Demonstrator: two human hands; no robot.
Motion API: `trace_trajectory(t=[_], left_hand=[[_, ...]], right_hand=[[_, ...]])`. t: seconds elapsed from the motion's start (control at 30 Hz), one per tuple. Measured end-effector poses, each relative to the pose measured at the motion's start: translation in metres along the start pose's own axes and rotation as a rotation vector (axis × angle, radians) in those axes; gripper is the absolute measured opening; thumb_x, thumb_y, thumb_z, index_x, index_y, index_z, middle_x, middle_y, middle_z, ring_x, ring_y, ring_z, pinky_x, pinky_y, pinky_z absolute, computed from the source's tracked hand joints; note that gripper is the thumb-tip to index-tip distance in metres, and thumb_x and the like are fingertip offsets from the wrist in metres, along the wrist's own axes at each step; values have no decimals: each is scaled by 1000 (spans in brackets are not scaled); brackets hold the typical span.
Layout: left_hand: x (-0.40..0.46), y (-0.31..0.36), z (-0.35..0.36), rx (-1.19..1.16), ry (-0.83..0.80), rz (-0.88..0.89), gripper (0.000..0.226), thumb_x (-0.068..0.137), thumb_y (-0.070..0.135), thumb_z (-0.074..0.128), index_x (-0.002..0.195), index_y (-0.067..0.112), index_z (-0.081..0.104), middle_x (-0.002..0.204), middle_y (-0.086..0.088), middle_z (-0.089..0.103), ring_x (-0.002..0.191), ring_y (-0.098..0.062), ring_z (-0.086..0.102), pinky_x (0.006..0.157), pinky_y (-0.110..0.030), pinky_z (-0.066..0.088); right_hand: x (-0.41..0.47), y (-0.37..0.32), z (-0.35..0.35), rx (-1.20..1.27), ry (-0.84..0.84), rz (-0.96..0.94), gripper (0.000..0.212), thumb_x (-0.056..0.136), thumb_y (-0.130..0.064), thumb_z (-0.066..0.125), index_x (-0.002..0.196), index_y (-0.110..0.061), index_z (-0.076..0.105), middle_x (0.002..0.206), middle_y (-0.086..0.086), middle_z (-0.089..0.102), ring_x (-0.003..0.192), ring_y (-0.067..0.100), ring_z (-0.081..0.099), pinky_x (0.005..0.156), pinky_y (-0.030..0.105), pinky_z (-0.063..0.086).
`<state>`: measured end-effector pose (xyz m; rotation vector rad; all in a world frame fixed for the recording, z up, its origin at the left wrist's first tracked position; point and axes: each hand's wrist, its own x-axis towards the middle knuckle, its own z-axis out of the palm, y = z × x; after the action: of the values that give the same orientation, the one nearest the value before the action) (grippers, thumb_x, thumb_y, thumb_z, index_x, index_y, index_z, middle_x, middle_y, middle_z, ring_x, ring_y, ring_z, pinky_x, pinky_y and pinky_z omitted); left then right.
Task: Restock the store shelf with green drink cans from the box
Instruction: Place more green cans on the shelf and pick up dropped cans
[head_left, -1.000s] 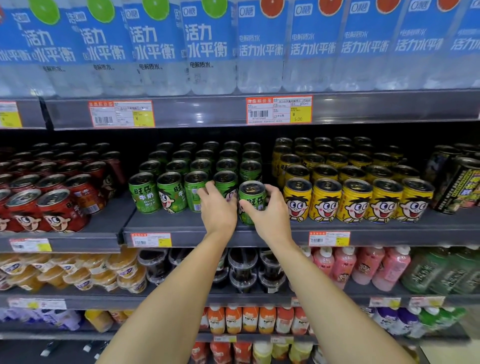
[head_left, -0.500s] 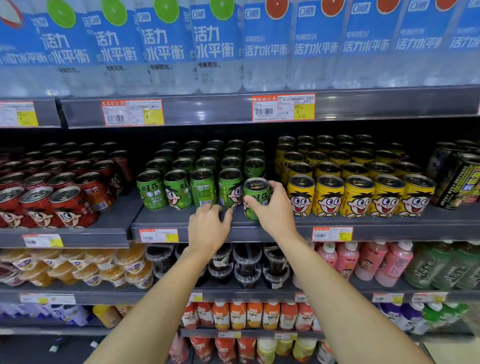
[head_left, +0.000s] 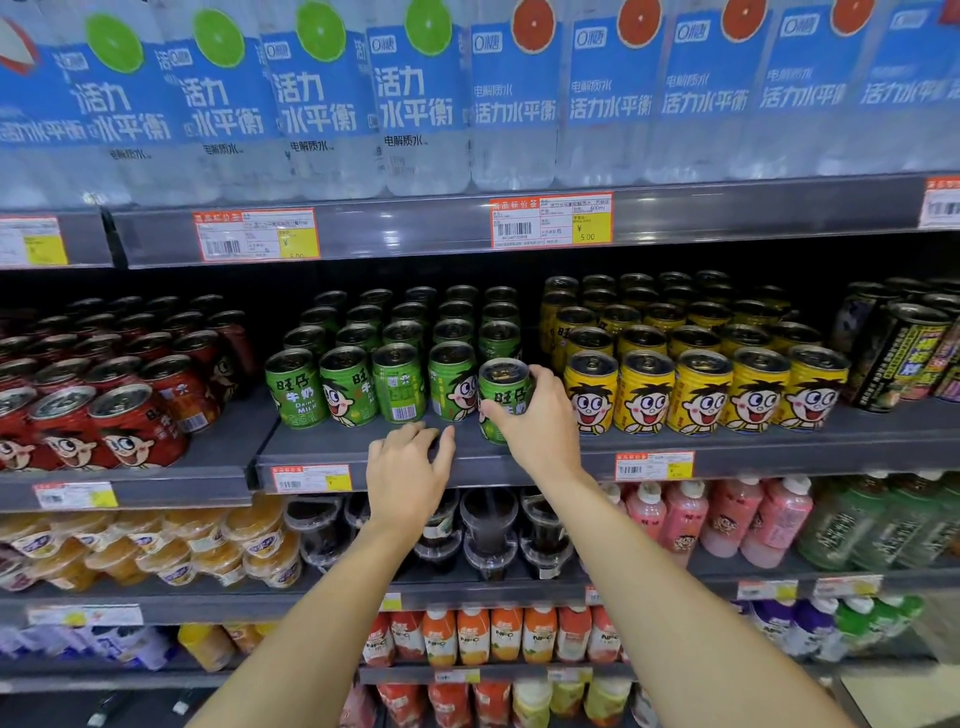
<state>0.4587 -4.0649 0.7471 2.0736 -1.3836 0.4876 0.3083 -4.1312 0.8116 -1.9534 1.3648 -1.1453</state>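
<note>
Rows of green drink cans (head_left: 347, 387) with a cartoon face stand on the grey middle shelf (head_left: 322, 452). My right hand (head_left: 540, 418) grips one green can (head_left: 501, 387) at the right end of the front row, standing on the shelf beside the yellow cans. My left hand (head_left: 408, 470) rests on the shelf's front lip just below the green row, fingers loosely spread, holding nothing. The box is not in view.
Red cans (head_left: 114, 415) fill the shelf to the left, yellow cans (head_left: 701, 389) to the right, dark cans (head_left: 904, 348) far right. Large water bottles (head_left: 415, 104) stand on the shelf above. Jelly cups, pink bottles and juice cartons fill the lower shelves.
My left hand let go of the neighbouring green can and dropped to the shelf's front edge. My right hand stays on its can, which has been set into the front row.
</note>
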Motion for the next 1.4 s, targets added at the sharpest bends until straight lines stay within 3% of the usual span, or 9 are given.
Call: trace_trajectory(t=[0.4,1.07,1.27,1.4], left_hand=[[-1,0,6,13,22,-11,53,92,48,38,90,13,79,104,-5,73,98,-23,65,81,-37,41],[-1,2,4,7,51,-11,45,93,40,38,86,17,76,94,2,73,87,-22,64,73,-37,40],[-1,2,3,6,14,-15,46,93,41,36,88,17,75,92,2,72,86,-23,63,74,-38,40],[-1,3,1,13,1,-16,45,94,41,36,88,17,74,89,3,71,84,-23,62,73,-38,39]], right_hand=[[25,-8,10,-21,-16,59,69,82,-41,76,135,-11,45,131,8,53,118,29,55,88,41,48],[45,-10,16,-23,-44,132,72,78,-39,80,135,-11,45,131,10,54,121,32,54,94,43,47],[29,0,19,46,-94,235,81,82,-52,71,140,-7,37,133,12,55,123,34,53,93,43,47],[8,4,21,-173,-125,115,61,88,-56,59,125,-9,45,121,10,59,113,32,57,81,39,47]])
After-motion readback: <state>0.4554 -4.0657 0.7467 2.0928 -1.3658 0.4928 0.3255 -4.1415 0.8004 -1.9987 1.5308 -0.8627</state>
